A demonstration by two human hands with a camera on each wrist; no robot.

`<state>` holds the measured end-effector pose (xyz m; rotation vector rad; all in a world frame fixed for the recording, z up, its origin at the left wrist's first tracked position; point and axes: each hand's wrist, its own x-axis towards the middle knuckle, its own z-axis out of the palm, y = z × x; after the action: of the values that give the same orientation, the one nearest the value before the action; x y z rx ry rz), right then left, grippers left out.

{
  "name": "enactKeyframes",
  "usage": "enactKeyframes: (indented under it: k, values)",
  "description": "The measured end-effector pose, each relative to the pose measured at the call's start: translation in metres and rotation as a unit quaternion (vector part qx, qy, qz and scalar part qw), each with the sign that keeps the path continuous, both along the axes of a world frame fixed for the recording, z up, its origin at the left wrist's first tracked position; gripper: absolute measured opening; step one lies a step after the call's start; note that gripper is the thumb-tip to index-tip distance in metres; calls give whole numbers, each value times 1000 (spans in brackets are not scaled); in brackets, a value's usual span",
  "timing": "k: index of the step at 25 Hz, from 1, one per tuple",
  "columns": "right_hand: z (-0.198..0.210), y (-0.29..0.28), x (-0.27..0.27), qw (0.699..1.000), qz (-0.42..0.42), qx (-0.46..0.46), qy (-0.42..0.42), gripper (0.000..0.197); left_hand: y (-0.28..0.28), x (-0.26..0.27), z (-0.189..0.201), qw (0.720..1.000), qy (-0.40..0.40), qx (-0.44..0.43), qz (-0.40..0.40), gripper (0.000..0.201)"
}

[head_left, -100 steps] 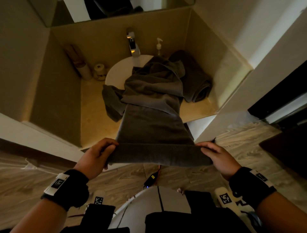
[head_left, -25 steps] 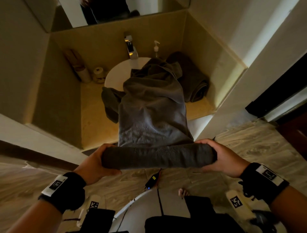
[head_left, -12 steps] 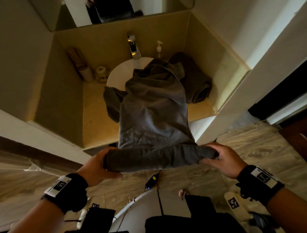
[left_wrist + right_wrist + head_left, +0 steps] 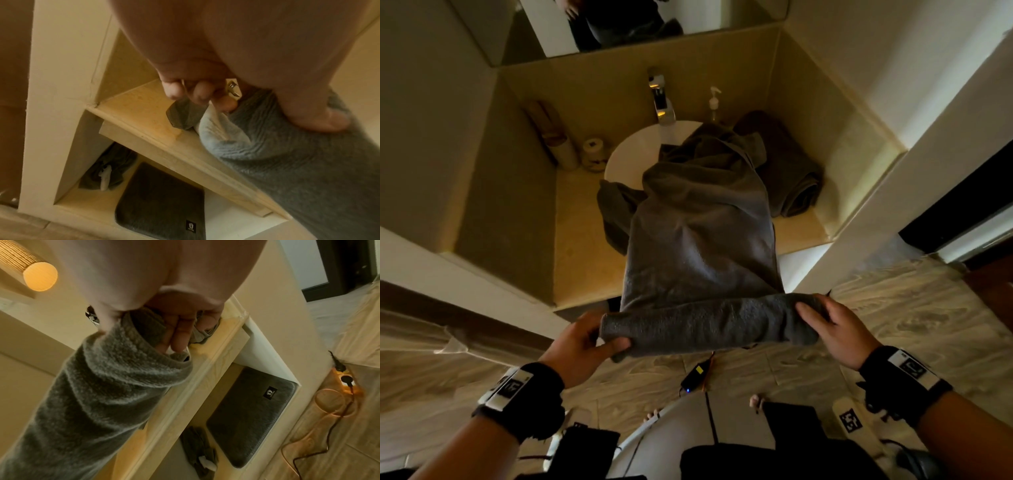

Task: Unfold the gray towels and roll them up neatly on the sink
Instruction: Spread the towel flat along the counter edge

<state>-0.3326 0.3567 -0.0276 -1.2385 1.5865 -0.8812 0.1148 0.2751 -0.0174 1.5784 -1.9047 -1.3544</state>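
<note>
At the counter's front edge, you've got the gray towel [image 4: 702,240] stretched toward you, its far end heaped over the white basin [image 4: 633,154] under the tap [image 4: 662,102], its near end wound into a thick roll that hangs just off the counter [image 4: 578,246]. Your left hand [image 4: 582,342] cups the roll's left end, thumb tucked beneath and fingers curled over the top; the left wrist view shows that thumb pressed into the pile. Your right hand [image 4: 835,329] wraps the other end, fingers [image 4: 180,335] curled into the open spiral so the layers can't telescope sideways. Holding both ends level like this keeps the roll even, and the weight of the cloth on the basin gives you tension to wind against. A second gray towel [image 4: 787,174], already rolled, lies at the back right beside the soap pump [image 4: 714,102], so I'd judge you're on a later one with most of its length still to wind. A stray corner flops left of the basin; it could bunch when the roll reaches it.
</note>
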Motion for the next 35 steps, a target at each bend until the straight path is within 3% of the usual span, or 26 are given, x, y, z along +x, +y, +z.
enactKeyframes:
  k: [2, 4, 6, 8, 9, 12, 14, 16, 18, 20, 24, 28, 31, 35]
  values:
    - [-6, -5, 1, 1000, -12, 12, -4, 52, 3, -2, -7, 1000, 8, -12, 24, 70]
    - [-13, -9, 3, 999, -23, 23, -36, 68, 6, -8, -11, 999, 15, -1, 48, 70]
    - [-12, -12, 2, 991, -51, 37, -117, 70, 7, -15, -12, 994, 58, 27, 88, 71]
    - [-8, -16, 0, 984, -49, 39, -164, 46, 5, -21, -11, 984, 115, 45, 128, 70]
    - [-7, -18, -2, 989, -28, 32, -145, 36, 4, -26, -9, 980, 136, 50, 134, 64]
    - [-2, -24, -11, 994, 58, 18, -87, 33, -5, -38, -6, 974, 161, 68, 142, 45]
    - [4, -29, -24, 991, 121, 21, -60, 64, -9, -45, 1, 964, 182, 81, 177, 41]
    - [9, -36, -33, 976, 200, -2, 80, 90, -10, -51, 6, 959, 180, 79, 203, 56]
    - [11, -43, -36, 958, 227, -37, 171, 84, -8, -55, 7, 955, 171, 78, 229, 80]
    - [7, -46, -42, 956, 228, -55, 174, 73, -1, -60, 4, 953, 163, 76, 244, 82]
    - [-1, -50, -53, 963, 223, -36, 144, 61, 17, -65, 7, 984, 73, 46, 155, 91]
    - [-3, -48, -56, 975, 202, -4, 93, 55, 19, -64, 5, 998, -46, 4, 34, 136]
    - [0, -43, -47, 986, 164, 22, 26, 49, 7, -51, 0, 995, -71, -73, -5, 116]
    - [7, -43, -31, 989, 134, 29, 51, 59, -12, -29, 0, 991, -62, -113, -40, 76]
